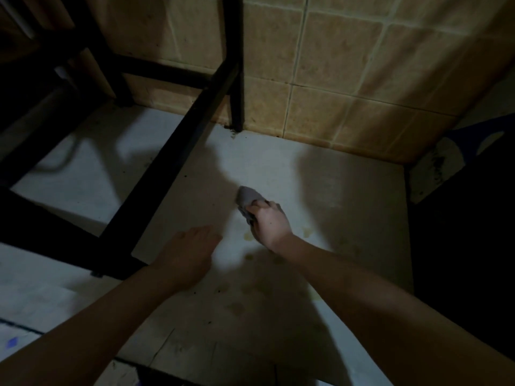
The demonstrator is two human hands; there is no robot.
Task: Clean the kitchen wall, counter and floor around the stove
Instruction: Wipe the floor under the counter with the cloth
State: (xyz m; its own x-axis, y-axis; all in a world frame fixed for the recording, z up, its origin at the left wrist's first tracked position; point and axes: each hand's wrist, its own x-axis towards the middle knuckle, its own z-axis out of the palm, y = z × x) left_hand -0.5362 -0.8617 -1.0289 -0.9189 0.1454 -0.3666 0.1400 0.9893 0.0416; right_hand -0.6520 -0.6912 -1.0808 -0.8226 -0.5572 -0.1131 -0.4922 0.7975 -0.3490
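Floor (320,190): pale, yellowish stains near frame centre | grey cloth (246,200): pressed to floor at centre | right hand (269,222): fingers curled round cloth | left hand (189,250): fingers straight, holding nothing, lower centre-left | black frame (172,162): upper left | tiled wall (334,79): top.

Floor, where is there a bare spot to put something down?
The widest bare floor lies between the tiled wall, the black frame and the right hand gripping the cloth. Left is crowded with frame bars; the left hand is beside them.
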